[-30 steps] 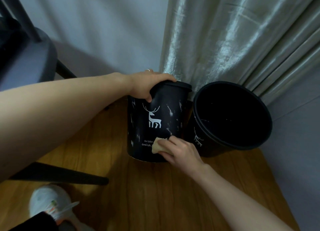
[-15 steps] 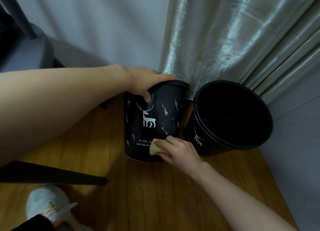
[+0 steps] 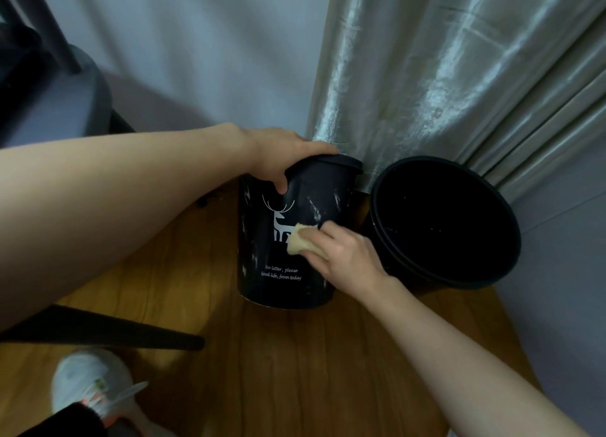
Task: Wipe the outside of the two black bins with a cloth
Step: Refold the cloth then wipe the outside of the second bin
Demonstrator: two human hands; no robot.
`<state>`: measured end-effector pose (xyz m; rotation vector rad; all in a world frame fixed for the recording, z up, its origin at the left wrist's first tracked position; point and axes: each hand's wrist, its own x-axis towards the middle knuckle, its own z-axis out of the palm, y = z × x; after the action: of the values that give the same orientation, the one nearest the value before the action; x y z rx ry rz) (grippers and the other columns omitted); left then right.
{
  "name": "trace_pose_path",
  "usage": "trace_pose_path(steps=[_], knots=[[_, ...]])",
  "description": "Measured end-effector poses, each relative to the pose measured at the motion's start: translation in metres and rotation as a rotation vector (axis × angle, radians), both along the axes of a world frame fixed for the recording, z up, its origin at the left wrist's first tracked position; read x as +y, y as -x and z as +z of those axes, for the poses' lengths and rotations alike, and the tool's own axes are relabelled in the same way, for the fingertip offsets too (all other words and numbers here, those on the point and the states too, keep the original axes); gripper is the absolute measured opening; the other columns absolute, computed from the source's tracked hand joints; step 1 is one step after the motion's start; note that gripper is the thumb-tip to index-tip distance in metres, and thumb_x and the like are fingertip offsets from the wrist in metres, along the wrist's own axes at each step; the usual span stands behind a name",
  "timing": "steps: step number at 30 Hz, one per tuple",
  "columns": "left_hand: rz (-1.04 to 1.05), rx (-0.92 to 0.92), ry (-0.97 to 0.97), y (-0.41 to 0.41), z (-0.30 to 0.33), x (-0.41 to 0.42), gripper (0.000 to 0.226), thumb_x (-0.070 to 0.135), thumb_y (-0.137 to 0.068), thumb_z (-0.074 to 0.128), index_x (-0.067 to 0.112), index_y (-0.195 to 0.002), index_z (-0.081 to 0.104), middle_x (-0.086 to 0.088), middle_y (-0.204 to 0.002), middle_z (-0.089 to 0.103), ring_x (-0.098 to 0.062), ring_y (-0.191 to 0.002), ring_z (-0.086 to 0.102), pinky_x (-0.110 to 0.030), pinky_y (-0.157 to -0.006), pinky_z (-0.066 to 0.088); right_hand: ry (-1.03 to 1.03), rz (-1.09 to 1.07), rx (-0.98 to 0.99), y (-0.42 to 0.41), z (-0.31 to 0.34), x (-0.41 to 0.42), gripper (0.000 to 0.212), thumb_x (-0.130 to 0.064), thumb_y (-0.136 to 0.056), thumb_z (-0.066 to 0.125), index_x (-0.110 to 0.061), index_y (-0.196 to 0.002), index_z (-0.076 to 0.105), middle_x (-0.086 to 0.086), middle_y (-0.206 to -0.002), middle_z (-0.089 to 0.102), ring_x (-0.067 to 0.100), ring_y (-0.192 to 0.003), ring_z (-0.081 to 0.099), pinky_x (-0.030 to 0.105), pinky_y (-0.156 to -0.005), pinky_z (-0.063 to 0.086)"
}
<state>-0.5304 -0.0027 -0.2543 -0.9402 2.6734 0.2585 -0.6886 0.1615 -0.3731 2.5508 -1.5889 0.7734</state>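
Note:
Two black bins stand on the wooden floor by the curtain. The left bin bears a white deer and white lettering and is tilted away from me. My left hand grips its rim, thumb down the front. My right hand presses a small yellowish cloth against that bin's side, just right of the deer. The right bin leans toward me, its dark inside showing, and touches or nearly touches the left bin.
A silvery curtain hangs behind the bins, with a pale wall to its left. A grey chair seat and its dark leg lie at left. My white shoe rests on the wooden floor at lower left.
My right hand has slid the cloth up the left bin's side, from near the lettering to beside the deer. The left hand keeps its grip on the rim.

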Motion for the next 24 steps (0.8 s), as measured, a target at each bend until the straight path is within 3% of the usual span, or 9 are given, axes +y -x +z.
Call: trace_pose_path(steps=[3, 7, 12, 17, 24], knots=[[-0.005, -0.020, -0.004, 0.000, 0.002, 0.000, 0.118, 0.010, -0.066, 0.085, 0.039, -0.152, 0.009, -0.012, -0.134, 0.052, -0.033, -0.116, 0.054, -0.034, -0.089, 0.041, -0.013, -0.042, -0.035, 0.000, 0.006, -0.012, 0.029, -0.033, -0.087, 0.068, -0.019, -0.112, 0.068, 0.003, -0.084, 0.057, 0.026, -0.067, 0.062, 0.039, -0.047, 0.055], [-0.006, -0.020, -0.018, 0.000, 0.002, 0.001, 0.124, 0.005, -0.062, 0.086, 0.039, -0.152, 0.009, -0.012, -0.133, 0.054, -0.032, -0.115, 0.054, -0.033, -0.088, 0.041, 0.005, -0.202, -0.139, -0.005, 0.038, -0.050, 0.034, -0.032, -0.087, 0.068, -0.019, -0.119, 0.067, 0.008, -0.090, 0.060, 0.036, -0.072, 0.063, 0.042, -0.057, 0.056], [-0.011, 0.004, -0.032, -0.001, 0.002, 0.001, 0.123, 0.003, -0.060, 0.085, 0.038, -0.152, 0.011, -0.011, -0.128, 0.058, -0.031, -0.110, 0.058, -0.034, -0.087, 0.045, 0.027, -0.116, -0.083, -0.005, 0.042, -0.062, 0.036, -0.036, -0.087, 0.067, -0.020, -0.119, 0.066, 0.007, -0.088, 0.060, 0.033, -0.073, 0.063, 0.042, -0.055, 0.056], [0.016, -0.003, -0.054, -0.001, 0.005, 0.001, 0.121, 0.004, -0.065, 0.084, 0.042, -0.151, 0.009, -0.010, -0.134, 0.053, -0.031, -0.115, 0.054, -0.036, -0.089, 0.043, -0.034, -0.298, -0.175, 0.024, 0.036, -0.061, 0.035, -0.041, -0.092, 0.062, -0.026, -0.123, 0.063, 0.004, -0.100, 0.063, 0.034, -0.086, 0.064, 0.043, -0.070, 0.055], [0.016, 0.000, -0.042, -0.003, 0.005, 0.002, 0.121, 0.002, -0.064, 0.084, 0.041, -0.151, 0.010, -0.010, -0.133, 0.054, -0.032, -0.113, 0.055, -0.037, -0.089, 0.045, -0.064, -0.241, -0.224, 0.005, 0.038, -0.066, 0.036, -0.041, -0.091, 0.063, -0.018, -0.118, 0.061, 0.004, -0.105, 0.066, 0.032, -0.088, 0.064, 0.044, -0.072, 0.054]])
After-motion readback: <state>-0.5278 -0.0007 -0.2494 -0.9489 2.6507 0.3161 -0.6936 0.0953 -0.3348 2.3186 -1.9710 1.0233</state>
